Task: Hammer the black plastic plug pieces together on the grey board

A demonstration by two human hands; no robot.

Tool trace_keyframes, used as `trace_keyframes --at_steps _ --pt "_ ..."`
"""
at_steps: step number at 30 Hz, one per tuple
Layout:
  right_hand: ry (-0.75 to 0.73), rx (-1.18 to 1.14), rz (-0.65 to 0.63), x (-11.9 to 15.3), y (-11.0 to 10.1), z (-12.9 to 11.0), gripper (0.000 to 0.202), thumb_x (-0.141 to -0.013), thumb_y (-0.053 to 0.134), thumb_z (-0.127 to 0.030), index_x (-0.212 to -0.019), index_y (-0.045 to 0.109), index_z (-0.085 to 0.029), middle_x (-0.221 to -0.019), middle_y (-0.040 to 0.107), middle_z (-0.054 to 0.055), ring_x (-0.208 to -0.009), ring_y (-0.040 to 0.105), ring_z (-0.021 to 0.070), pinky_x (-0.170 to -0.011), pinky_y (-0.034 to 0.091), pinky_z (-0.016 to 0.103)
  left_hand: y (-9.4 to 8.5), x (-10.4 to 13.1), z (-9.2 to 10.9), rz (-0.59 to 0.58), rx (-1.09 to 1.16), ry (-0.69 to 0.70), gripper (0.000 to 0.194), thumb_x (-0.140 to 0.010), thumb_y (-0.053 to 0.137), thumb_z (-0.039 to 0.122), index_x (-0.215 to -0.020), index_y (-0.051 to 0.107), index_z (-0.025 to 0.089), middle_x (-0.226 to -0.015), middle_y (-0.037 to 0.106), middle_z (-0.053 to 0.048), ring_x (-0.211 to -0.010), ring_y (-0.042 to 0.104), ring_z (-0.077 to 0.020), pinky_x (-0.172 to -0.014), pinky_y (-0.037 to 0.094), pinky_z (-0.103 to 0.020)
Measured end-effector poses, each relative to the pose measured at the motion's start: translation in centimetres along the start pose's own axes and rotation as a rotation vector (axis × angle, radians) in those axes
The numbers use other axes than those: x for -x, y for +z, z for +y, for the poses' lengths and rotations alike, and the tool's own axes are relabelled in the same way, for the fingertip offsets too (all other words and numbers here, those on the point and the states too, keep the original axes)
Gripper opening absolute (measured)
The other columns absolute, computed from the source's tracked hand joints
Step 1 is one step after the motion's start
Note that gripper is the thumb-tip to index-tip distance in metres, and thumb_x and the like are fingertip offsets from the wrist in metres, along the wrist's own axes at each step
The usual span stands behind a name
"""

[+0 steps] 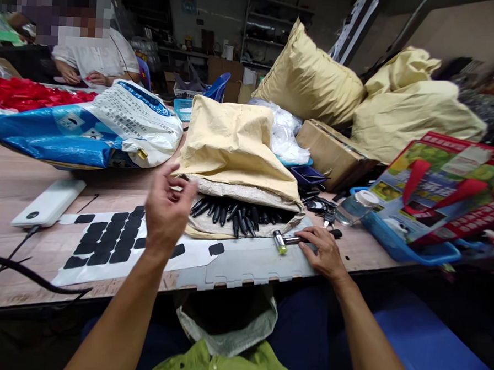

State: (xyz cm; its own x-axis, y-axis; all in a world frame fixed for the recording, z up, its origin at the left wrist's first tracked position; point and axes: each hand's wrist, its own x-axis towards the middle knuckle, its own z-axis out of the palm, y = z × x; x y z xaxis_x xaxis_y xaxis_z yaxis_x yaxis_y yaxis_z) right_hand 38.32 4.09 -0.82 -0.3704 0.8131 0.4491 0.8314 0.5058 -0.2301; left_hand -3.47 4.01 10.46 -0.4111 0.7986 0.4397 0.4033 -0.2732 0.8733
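My left hand (169,206) is raised over the front left of a cream cloth sack (232,145). Its fingers are curled, and a small dark bit shows at the fingertips, too blurred to name. Low on the right side of the grey board (242,267), my right hand (322,251) has its fingers closed around a dark, rod-like tool with a clear and yellow-green end (281,243). Several black, pen-shaped pieces (241,218) lie in the sack's open mouth between my hands. A white sheet with black rounded stickers (105,243) lies beside my left forearm.
A white power bank (49,202) with a cable and a blue-white plastic bag (88,130) are at left. On the right stand a clear jar (355,208), a blue tray (417,252) and a red printed bag (437,189). Another person (96,55) sits across, behind red material (32,96).
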Motion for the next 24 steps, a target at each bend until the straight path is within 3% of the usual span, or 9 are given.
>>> trace_keyframes --at_steps 1,2,5,8,11,14,18,24 --pt "0.0 0.0 0.004 0.0 0.0 0.0 0.026 -0.092 0.06 -0.029 -0.114 0.073 -0.026 -0.11 0.067 0.007 -0.106 0.062 0.0269 -0.09 0.044 0.043 0.1 -1.5 -0.5 0.107 -0.081 0.033 0.043 -0.091 0.065 0.043 -0.127 0.064 0.019 -0.093 0.069 -0.002 -0.068 0.058 -0.0107 -0.063 0.047 -0.021" --pt "0.0 0.0 0.009 0.0 0.0 0.0 0.026 -0.092 0.06 -0.029 -0.114 0.073 -0.026 -0.11 0.067 0.007 -0.105 0.062 0.0267 -0.09 0.044 0.042 0.2 -2.5 -1.2 0.114 -0.181 0.04 0.033 -0.092 0.064 0.043 -0.113 0.071 0.018 -0.086 0.069 -0.001 -0.068 0.059 -0.0115 -0.065 0.047 -0.022" --pt "0.009 0.002 0.014 0.1 0.0 0.0 0.026 -0.092 0.06 -0.029 -0.114 0.073 -0.026 -0.11 0.067 0.007 -0.105 0.061 0.0267 -0.09 0.043 0.042 1.1 -3.2 -3.9 -0.14 -0.507 -0.038 0.022 -0.089 0.064 0.038 -0.088 0.076 0.02 -0.075 0.072 -0.001 -0.07 0.064 -0.0168 -0.069 0.048 -0.027" --pt "0.025 0.004 0.008 0.1 0.0 0.0 0.026 -0.091 0.06 -0.03 -0.113 0.073 -0.026 -0.111 0.068 0.007 -0.105 0.061 0.0271 -0.088 0.043 0.042 2.4 -2.3 -6.4 -0.366 -0.789 -0.108 0.026 -0.092 0.059 0.04 -0.096 0.078 0.022 -0.094 0.077 -0.008 -0.09 0.07 -0.0264 -0.076 0.05 -0.033" --pt "0.033 -0.002 0.001 0.1 0.0 -0.1 0.026 -0.091 0.061 -0.03 -0.114 0.074 -0.026 -0.111 0.068 0.007 -0.106 0.061 0.0269 -0.09 0.043 0.042 3.5 -2.0 -7.5 -0.467 -0.972 -0.158 0.035 -0.095 0.053 0.044 -0.108 0.077 0.022 -0.119 0.072 -0.015 -0.107 0.068 -0.0352 -0.081 0.053 -0.041" --pt "0.038 -0.005 -0.004 0.0 -0.1 -0.2 0.027 -0.091 0.061 -0.03 -0.113 0.074 -0.026 -0.11 0.068 0.007 -0.105 0.061 0.0267 -0.092 0.043 0.043 4.0 -2.7 -7.7 -0.485 -1.021 -0.247 0.039 -0.095 0.053 0.048 -0.115 0.076 0.023 -0.126 0.069 -0.017 -0.113 0.066 -0.0386 -0.085 0.054 -0.046" --pt "0.037 0.002 -0.004 0.0 -0.1 -0.2 0.027 -0.09 0.06 -0.03 -0.113 0.074 -0.026 -0.11 0.068 0.007 -0.106 0.061 0.0269 -0.093 0.042 0.043 3.9 -3.7 -7.8 -0.478 -1.002 -0.351 0.038 -0.09 0.059 0.053 -0.106 0.078 0.024 -0.121 0.072 -0.016 -0.113 0.067 -0.0386 -0.086 0.054 -0.047" --pt "0.037 0.001 0.008 0.0 -0.1 -0.4 0.026 -0.091 0.06 -0.029 -0.112 0.074 -0.025 -0.11 0.068 0.007 -0.106 0.06 0.0263 -0.093 0.044 0.043 2.4 -1.8 -7.7 -0.419 -0.95 -0.174 0.036 -0.096 0.051 0.049 -0.101 0.072 0.021 -0.105 0.073 -0.017 -0.095 0.069 -0.0352 -0.073 0.051 -0.042"
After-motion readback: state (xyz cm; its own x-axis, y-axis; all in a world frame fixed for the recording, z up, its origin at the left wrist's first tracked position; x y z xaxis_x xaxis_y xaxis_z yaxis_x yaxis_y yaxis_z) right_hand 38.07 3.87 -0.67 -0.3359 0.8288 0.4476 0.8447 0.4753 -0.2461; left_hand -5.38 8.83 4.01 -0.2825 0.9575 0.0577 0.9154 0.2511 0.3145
